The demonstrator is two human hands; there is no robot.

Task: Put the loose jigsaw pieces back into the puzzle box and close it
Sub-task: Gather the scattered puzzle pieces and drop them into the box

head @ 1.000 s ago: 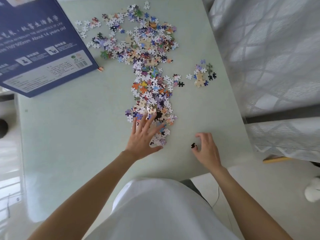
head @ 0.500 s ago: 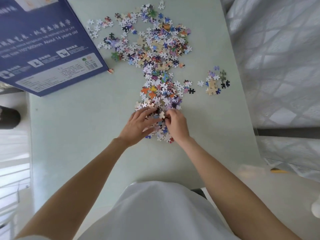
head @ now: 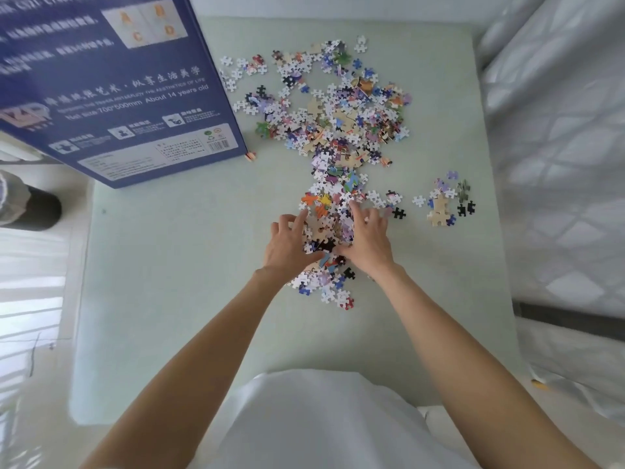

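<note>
The loose jigsaw pieces (head: 338, 130) lie scattered in a long heap down the middle of a pale green table (head: 176, 282), with a small separate cluster (head: 443, 204) off to the right. The left hand (head: 287, 245) and the right hand (head: 367, 242) rest on the near end of the heap, one on each side, fingers loosely spread and bent over the pieces and thumbs meeting below; they cup the pile between them, but whether any piece is actually lifted cannot be told.

The puzzle box (head: 111, 86), dark blue, sits at the far left corner of the table and overhangs its edge; one small piece (head: 250, 156) lies just beside its near corner. To the right of the table is a white quilted bed (head: 558, 164). To the left is a pale glossy floor with a dark round object (head: 37, 211) on it.

Half a second ago the hands were pressed close together on the heap; they now sit a little apart with the pile between them. A second ago the right hand lay away from the heap beside a lone black piece.

The box reads "About 14 years old" and "700*500mm", with Chinese lettering above.
</note>
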